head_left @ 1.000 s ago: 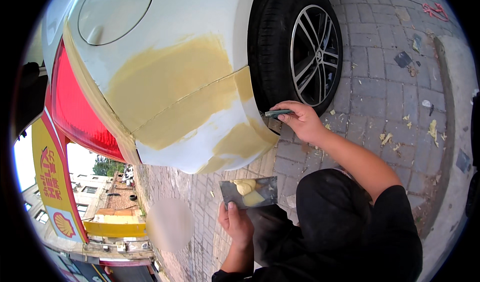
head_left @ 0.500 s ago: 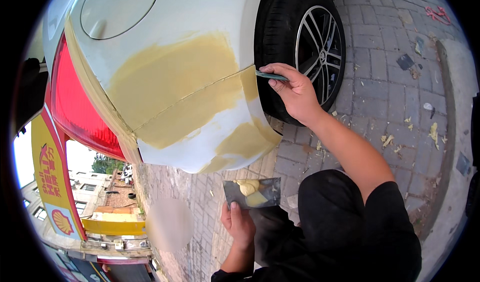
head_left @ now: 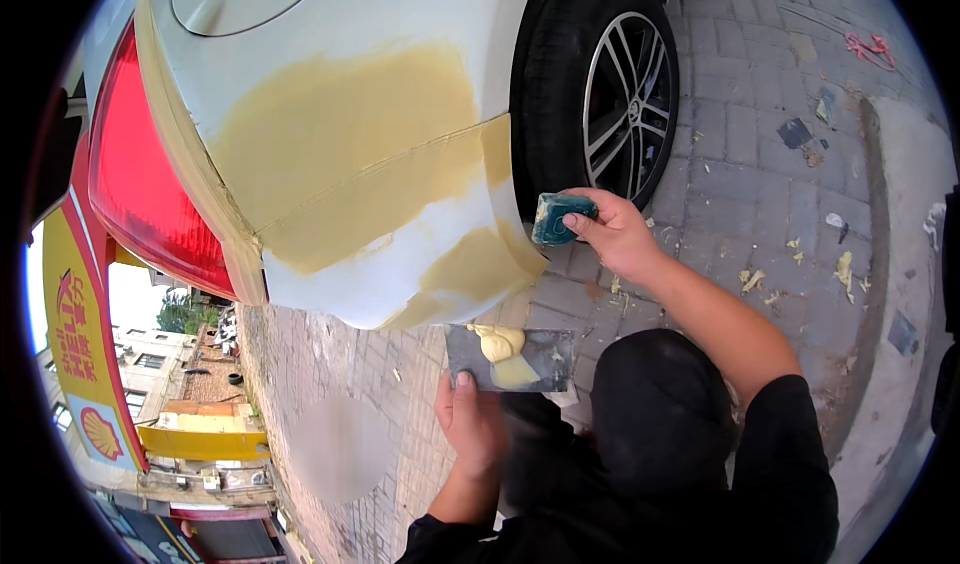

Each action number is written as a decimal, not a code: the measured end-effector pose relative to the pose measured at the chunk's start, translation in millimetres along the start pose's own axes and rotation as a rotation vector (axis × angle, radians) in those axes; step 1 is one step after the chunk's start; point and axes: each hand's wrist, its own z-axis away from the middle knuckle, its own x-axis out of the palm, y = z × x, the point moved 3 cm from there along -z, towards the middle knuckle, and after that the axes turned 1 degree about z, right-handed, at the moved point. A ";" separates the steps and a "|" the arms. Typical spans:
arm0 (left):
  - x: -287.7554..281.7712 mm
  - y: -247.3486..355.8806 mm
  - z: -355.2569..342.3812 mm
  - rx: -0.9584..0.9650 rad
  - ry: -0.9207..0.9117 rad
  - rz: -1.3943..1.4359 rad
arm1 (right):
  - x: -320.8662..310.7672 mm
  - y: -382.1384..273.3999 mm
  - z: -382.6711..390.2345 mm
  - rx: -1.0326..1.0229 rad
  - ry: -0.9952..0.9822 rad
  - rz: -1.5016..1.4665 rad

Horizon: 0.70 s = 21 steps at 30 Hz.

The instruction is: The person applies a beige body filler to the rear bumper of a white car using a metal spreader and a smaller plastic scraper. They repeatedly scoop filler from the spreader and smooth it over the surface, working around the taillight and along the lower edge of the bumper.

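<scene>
My right hand [head_left: 622, 236] pinches a dark green putty spreader [head_left: 563, 220], held flat side up just off the car's rear corner, below the wheel. Lower down, my left hand [head_left: 472, 422] grips the edge of a dark grey mixing plate [head_left: 555, 356], its thumb on top. A lump of yellowish putty [head_left: 500, 344] sits on that plate, with a thin smear beside it. Tan putty covers a broad patch [head_left: 340, 154] of the white car body [head_left: 430, 4], with a seam line running across it. Another smaller putty patch [head_left: 470, 269] lies closer to the lower edge.
Masking tape [head_left: 190, 129] borders the red tail light [head_left: 150, 184]. A black tyre with a spoked wheel [head_left: 632, 109] stands at the upper right. Putty scraps [head_left: 845, 274] and dark flat pieces [head_left: 795, 132] lie on the paving beside a concrete curb [head_left: 910, 174].
My right hand has drawn the spreader away from the panel's seam, down toward the plate, and turned its flat face into view. The plate has risen slightly, and the view has shifted.
</scene>
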 end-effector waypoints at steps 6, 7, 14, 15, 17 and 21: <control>60.4 -10.8 -17.9 -0.309 -0.127 0.580 | 10.8 -43.9 42.9 0.068 0.142 -0.200; 66.5 -12.3 -17.6 -0.324 -0.137 0.610 | 16.4 -57.9 52.7 0.073 0.135 -0.236; 99.6 -15.2 -4.6 -0.432 -0.134 0.715 | 46.0 -109.3 97.1 -0.398 -0.070 0.380; 104.8 -13.8 -1.9 -0.436 -0.146 0.729 | 41.9 -103.3 102.7 -0.226 -0.051 0.348; 112.3 -10.9 4.7 -0.436 -0.166 0.778 | 33.2 -88.7 115.1 0.044 -0.033 0.338; 103.7 -10.6 15.1 -0.400 -0.218 0.773 | 19.6 -51.7 124.6 0.368 -0.044 0.274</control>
